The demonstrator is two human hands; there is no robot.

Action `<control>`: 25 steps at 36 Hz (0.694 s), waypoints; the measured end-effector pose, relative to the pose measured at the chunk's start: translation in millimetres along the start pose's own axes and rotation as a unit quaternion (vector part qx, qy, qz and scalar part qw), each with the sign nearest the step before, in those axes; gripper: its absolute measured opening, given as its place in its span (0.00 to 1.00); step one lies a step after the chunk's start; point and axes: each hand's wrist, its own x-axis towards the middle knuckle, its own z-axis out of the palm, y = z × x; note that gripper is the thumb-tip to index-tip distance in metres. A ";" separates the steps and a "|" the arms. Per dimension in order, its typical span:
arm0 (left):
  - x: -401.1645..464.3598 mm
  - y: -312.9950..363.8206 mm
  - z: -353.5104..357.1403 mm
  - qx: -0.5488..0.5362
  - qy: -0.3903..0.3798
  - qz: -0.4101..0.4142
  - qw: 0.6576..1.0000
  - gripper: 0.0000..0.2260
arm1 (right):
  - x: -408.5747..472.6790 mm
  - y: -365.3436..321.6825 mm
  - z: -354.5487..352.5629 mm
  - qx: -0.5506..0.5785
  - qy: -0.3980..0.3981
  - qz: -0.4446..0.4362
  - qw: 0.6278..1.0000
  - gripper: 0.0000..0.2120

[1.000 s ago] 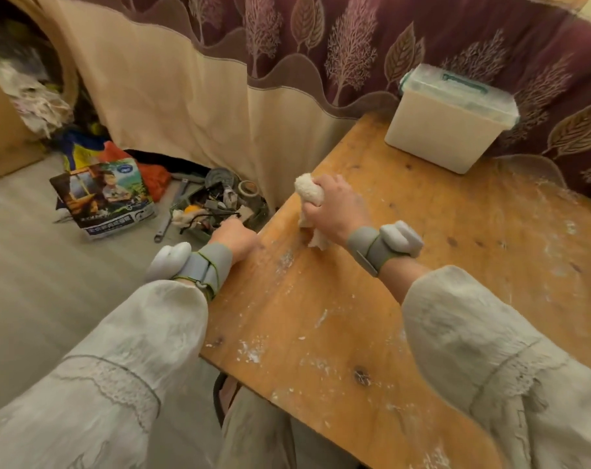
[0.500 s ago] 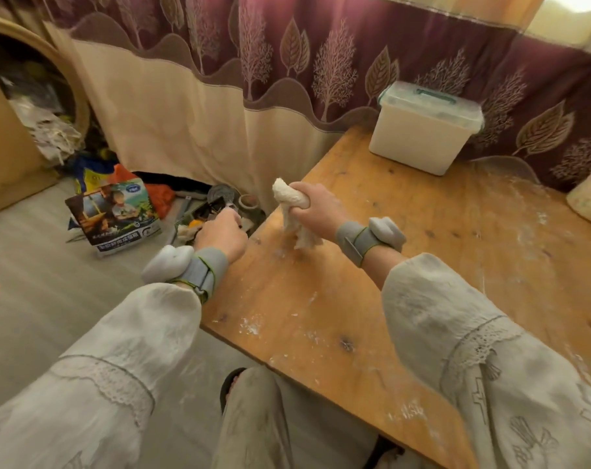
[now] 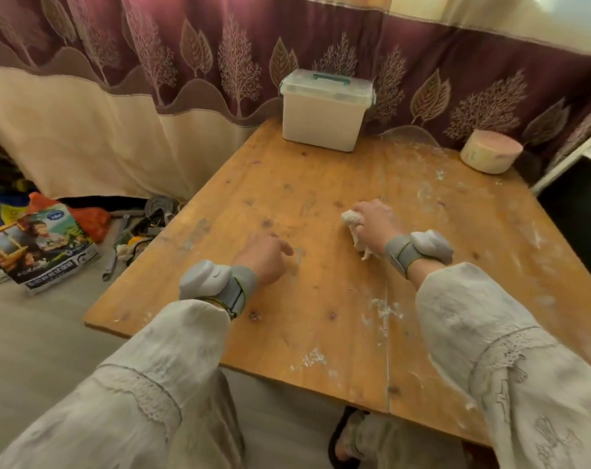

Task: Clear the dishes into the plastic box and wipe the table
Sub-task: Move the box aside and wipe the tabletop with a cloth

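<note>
My right hand grips a bunched white cloth and holds it down on the wooden table near its middle. My left hand rests on the tabletop to the left of the cloth, its fingers loosely curled and one finger stretched out; it holds nothing. The white plastic box stands at the table's far edge with its clear lid and green handle on. White dusty smears mark the table's near and right parts.
A round cream and pink tin sits at the far right corner of the table. A curtain hangs behind the table. On the floor to the left lie a printed bag and scattered tools. My foot in a sandal is under the near edge.
My right hand has carried the cloth from the table's left edge to its middle and set it down. My left hand moved from the edge onto the tabletop. The view swung right.
</note>
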 end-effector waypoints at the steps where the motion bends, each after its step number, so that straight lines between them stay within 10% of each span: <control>1: 1.2 6.2 7.1 0.019 -0.003 0.018 1.000 0.16 | -4.5 9.2 0.5 -0.012 -0.010 -0.001 1.000 0.21; 25: -26.8 51.3 51.5 0.247 0.007 0.055 0.967 0.15 | -125.2 26.2 -14.4 0.045 -0.162 -0.041 0.985 0.13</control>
